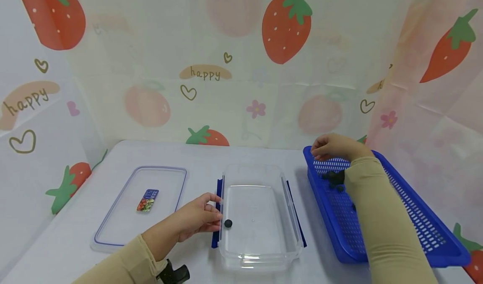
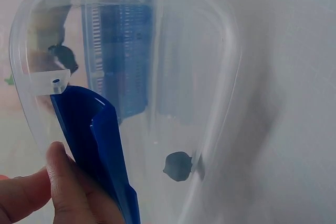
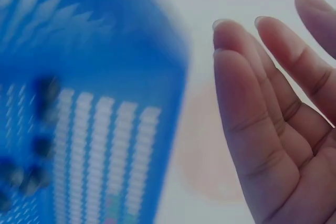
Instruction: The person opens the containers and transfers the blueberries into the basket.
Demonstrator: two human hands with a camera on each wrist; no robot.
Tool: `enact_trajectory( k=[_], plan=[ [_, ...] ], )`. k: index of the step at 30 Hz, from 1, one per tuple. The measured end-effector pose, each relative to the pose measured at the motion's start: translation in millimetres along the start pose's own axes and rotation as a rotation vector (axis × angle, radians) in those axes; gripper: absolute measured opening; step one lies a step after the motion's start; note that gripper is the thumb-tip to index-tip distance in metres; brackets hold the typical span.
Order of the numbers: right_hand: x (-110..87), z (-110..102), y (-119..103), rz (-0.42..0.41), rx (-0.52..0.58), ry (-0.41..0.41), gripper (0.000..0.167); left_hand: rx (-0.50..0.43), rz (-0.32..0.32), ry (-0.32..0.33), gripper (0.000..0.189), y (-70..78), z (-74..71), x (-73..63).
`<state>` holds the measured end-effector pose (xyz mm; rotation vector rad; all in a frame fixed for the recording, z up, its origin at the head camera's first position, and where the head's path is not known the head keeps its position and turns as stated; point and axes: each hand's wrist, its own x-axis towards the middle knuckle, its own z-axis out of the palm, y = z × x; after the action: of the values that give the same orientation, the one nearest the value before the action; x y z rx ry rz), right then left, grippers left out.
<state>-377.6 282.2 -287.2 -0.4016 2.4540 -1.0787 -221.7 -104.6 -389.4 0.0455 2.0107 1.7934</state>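
My left hand point(image 1: 200, 217) is at the left side of a clear plastic container point(image 1: 253, 221), fingertips at its wall near the blue latch point(image 2: 97, 135). Inside, near that wall, sits a small round black ball point(image 1: 228, 223); through the plastic it shows as a dark blob in the left wrist view. Over the far left corner of a blue basket point(image 1: 324, 217) I see my right hand point(image 1: 333, 146), raised. The right wrist view shows its fingers point(image 3: 239, 93) extended with nothing between them. Several dark balls point(image 3: 37, 177) lie in the basket, blurred there and partly hidden by my sleeve in the head view.
A clear lid point(image 1: 124, 217) with a blue seal and a small printed label point(image 1: 148, 200) lies on the white table to the left. Patterned sheets point(image 1: 245, 120) stand behind and at both sides. The basket is close to the container's right.
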Motion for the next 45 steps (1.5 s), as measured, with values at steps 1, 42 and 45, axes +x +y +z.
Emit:
enact_trajectory(
  k=[1,42,45],
  plan=[
    [2.8,2.9,-6.4,-0.009,-0.008,-0.004,0.026,0.0,0.002,0.0,0.047,0.1,0.1,-0.4],
    [70.2,213.7,-78.0,-0.045,-0.19,-0.478,0.007,-0.003,-0.004,-0.022,0.045,-1.4,-2.6,3.1],
    [71.7,221.1,-73.7,-0.011,-0.196,-0.493,0.01,0.001,0.001,-0.017,0.045,-1.7,-1.7,3.1]
  ],
)
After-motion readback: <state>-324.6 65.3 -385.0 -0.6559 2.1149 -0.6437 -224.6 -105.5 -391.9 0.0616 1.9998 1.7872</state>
